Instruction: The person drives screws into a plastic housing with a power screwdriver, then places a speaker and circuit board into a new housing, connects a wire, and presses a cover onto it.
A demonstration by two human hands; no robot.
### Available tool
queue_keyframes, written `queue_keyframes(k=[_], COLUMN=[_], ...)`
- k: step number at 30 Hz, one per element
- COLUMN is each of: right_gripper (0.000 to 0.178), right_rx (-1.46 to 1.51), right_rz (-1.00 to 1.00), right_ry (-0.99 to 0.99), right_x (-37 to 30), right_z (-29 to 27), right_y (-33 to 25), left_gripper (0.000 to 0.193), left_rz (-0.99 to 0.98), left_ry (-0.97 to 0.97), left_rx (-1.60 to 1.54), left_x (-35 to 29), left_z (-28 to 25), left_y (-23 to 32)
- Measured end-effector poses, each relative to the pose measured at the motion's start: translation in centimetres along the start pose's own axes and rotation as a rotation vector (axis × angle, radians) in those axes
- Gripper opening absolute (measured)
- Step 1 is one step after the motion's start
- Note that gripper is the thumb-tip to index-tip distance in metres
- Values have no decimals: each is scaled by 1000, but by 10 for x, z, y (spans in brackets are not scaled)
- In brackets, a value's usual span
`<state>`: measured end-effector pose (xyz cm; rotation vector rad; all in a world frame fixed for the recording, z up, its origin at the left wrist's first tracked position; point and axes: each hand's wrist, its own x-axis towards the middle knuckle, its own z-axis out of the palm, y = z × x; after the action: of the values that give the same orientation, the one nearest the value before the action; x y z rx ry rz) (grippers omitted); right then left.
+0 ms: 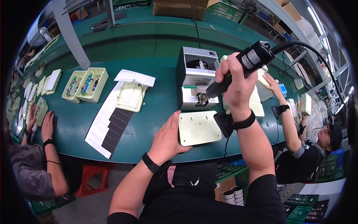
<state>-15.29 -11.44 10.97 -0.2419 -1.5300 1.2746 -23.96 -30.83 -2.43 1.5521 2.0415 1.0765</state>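
My right hand (239, 87) is wrapped round a black electric screwdriver (257, 56), its cable running off to the right. The screwdriver's nose points down-left at the front outlet of a grey and black screw feeder (198, 80); whether the bit touches it I cannot tell. At the table's near edge, my left hand (166, 136) grips the left side of a cream plastic housing (199, 130). The housing lies flat side up, with screw holes at its corners and a patch of small perforations. Part of its right end is close to the black device on my right wrist.
Left of the feeder, a cream cover (130, 96) lies on white paper beside black adhesive strips (117, 128). Two open housings (91, 85) with circuit boards stand farther left. A co-worker's hands (46, 125) are at the left and another person's arm (285, 115) reaches in at the right.
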Motion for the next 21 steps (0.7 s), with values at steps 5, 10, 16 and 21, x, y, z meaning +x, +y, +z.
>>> queue_keyframes(k=[5,10,16,21], right_gripper=[22,23,24,26], right_rx=[-1,10,-58,-23], right_rz=[141,152,113,138], right_ry=[-6,-6,-28,12], right_x=[-13,-61,-85,-98], right_z=[-6,-35,-50,-54], right_y=[-23,-68,-71,-48], left_gripper=[113,114,116,118], left_rz=[-6,-27,32,48], left_ry=[-15,-15,6,13], left_rx=[-12,13,22,44], left_x=[-2,3,3,1], left_z=[-4,-9,-3,-1], left_y=[-2,6,0,2])
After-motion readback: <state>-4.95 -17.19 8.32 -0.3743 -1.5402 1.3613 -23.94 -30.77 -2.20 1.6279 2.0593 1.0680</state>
